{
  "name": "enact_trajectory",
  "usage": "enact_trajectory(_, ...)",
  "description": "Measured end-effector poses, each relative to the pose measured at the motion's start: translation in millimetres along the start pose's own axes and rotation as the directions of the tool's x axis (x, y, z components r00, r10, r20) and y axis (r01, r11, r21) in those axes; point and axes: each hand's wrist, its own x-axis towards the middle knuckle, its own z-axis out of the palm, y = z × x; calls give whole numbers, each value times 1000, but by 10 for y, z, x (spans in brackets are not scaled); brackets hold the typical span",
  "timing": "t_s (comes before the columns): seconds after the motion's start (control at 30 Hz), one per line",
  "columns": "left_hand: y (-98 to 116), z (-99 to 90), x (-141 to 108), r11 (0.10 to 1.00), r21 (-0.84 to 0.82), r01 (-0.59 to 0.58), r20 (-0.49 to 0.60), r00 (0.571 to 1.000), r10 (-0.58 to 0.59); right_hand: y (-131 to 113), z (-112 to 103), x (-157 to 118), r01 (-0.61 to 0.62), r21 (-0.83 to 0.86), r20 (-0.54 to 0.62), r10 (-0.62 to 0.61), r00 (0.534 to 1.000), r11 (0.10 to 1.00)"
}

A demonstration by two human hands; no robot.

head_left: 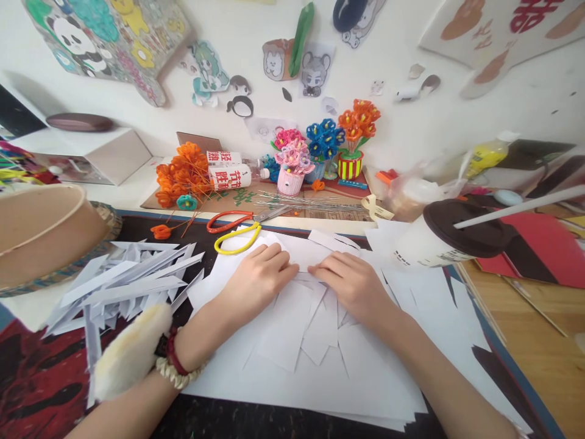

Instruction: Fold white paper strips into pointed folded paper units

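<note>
My left hand (262, 274) and my right hand (350, 280) face each other with curled fingers, pinching a small strip of white paper (304, 277) between them. The hands cover most of this strip. Beneath them, cut white paper pieces (283, 332) lie overlapping on larger white sheets (365, 378). Just beyond my left hand rest scissors (237, 239) with one red and one yellow handle, partly spread. Another white strip (333, 239) lies behind my right hand. To the left is a heap of folded white paper strips (132, 277).
A lidded cup (429, 238) with a straw stands right of my hands. A round tan container (41, 235) is at the left. Along the back are orange craft flowers (183, 174), potted craft flowers (292, 158), printed bottles (231, 177) and thin wires (315, 201).
</note>
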Motion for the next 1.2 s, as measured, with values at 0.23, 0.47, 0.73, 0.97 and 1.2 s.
enact_trajectory(0.23,19,-31,-15,999,12,-33,40,999,32,-31,-17,44,68,-132,34,-64,997,989)
enact_trajectory(0.47,94,-43,-52,987,135,-88,80,994,78,-70,-33,28,105,-183,45,-98,994,978)
enact_trajectory(0.73,137,-25,-71,977,179,-112,91,991,97,-110,-75,-22,-27,-82,60,32,998,996)
enact_trajectory(0.97,111,-17,-73,998,52,-23,95,995,18,-160,52,-27,-105,-77,-24,103,994,992)
enact_trajectory(1.2,144,-1,-50,998,64,-4,129,992,-4,-164,98,-44,-173,-2,-68,173,983,985)
